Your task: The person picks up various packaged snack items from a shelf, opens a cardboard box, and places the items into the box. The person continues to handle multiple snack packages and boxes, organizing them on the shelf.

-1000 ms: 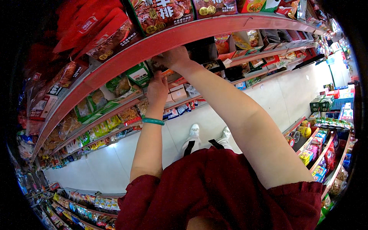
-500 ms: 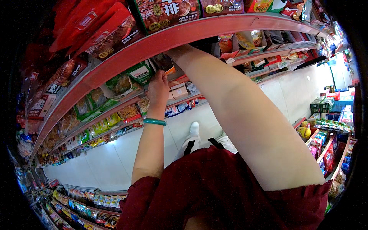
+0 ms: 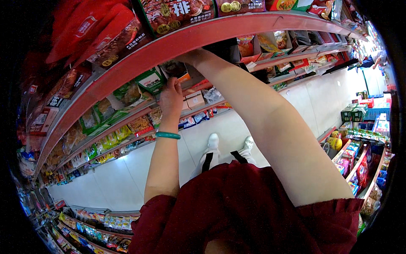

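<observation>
My left hand (image 3: 171,95), with a green bangle (image 3: 168,135) on its wrist, is raised to the middle shelf. Its fingers are bent closed at the front edge of a small open display box (image 3: 182,77) with an orange patch and dark packets inside. Just left of those fingers stands a green box (image 3: 151,80). My right hand (image 3: 192,56) reaches in under the red shelf edge (image 3: 169,48), above that display box. Only the back of it near the wrist shows; the shelf edge hides its fingers.
Large red snack bags (image 3: 114,44) fill the top shelf above my hands. More open boxes of packets (image 3: 249,46) stand right of my right forearm. Lower shelves hold bagged snacks (image 3: 139,124). Behind and to the right are further stocked racks (image 3: 359,161).
Both hands have shifted slightly left against the body, and the right elbow sits a little lower. The view has moved slightly, showing both shoes. The left fingers stay at the box.
</observation>
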Demonstrator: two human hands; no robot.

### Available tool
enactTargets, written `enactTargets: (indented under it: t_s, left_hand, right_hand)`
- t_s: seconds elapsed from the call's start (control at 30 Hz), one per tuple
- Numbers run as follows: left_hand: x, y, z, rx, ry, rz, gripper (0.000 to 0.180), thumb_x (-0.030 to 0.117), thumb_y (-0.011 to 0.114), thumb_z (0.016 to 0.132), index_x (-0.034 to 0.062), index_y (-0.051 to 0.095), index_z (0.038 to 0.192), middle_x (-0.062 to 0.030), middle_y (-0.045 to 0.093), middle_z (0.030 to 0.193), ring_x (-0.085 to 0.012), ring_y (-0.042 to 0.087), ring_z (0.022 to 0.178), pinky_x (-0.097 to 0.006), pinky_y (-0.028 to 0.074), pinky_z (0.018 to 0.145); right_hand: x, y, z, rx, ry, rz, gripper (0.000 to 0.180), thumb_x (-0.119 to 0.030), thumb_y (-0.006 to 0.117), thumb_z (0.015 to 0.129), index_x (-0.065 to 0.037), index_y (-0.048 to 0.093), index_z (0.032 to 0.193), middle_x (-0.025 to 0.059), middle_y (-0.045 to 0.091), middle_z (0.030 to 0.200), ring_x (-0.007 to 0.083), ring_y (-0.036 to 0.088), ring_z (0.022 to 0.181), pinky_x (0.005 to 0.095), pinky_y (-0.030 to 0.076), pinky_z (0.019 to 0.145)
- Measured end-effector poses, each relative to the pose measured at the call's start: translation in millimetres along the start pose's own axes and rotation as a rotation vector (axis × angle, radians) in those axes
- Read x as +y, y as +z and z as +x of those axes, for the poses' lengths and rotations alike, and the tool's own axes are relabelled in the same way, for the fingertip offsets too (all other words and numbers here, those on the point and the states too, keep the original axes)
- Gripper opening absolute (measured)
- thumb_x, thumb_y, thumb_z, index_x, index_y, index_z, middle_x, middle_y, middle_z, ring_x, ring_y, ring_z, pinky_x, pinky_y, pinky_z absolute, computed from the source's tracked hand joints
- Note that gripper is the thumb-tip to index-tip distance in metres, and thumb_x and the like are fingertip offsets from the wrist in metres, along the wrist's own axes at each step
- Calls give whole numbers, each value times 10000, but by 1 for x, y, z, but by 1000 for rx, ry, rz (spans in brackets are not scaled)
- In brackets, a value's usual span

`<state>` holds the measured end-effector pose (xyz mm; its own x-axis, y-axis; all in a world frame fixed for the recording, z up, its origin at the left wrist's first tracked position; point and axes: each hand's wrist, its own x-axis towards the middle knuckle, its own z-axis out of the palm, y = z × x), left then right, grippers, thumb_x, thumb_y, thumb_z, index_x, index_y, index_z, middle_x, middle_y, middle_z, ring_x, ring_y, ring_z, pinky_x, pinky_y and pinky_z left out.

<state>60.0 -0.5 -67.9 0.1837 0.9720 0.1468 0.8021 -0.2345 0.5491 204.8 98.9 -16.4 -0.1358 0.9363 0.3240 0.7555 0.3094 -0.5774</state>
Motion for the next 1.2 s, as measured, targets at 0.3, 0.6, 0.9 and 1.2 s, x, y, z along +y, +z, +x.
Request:
enactTargets:
  t_s: [0.3, 0.6, 0.9, 1.2]
  left_hand:
    - [1, -5, 0, -2, 15, 9, 185, 217, 531, 883, 106, 553, 1029, -135, 644, 919, -337, 624, 842, -453, 498, 689]
    - [22, -21, 3, 92, 16, 51, 253, 280, 501, 918, 81, 536, 1070, -174, 647, 917, -354, 639, 786, -453, 504, 636]
    - [12, -2, 13, 261, 180, 212, 189, 241, 532, 877, 88, 594, 970, -127, 605, 944, -303, 634, 780, -416, 529, 585]
    - [22, -4, 13, 181, 154, 250, 126, 221, 550, 853, 97, 574, 848, -101, 549, 905, -311, 620, 713, -423, 517, 552]
  right_hand:
    - [-14, -9, -7, 150, -68, -94, 495, -500, 508, 815, -215, 526, 1219, 77, 504, 1282, 274, 438, 1211, 461, 306, 1020]
    - [9, 5, 3, 64, -29, 126, 499, -467, 549, 808, -213, 518, 1236, 79, 487, 1306, 270, 430, 1222, 447, 312, 1022]
    - [10, 5, -2, 59, -45, 93, 503, -465, 556, 804, -213, 517, 1238, 79, 486, 1307, 269, 429, 1223, 444, 313, 1023]
    - [18, -3, -8, 76, -38, 78, 507, -462, 563, 800, -213, 517, 1240, 79, 486, 1309, 268, 429, 1224, 441, 314, 1023]
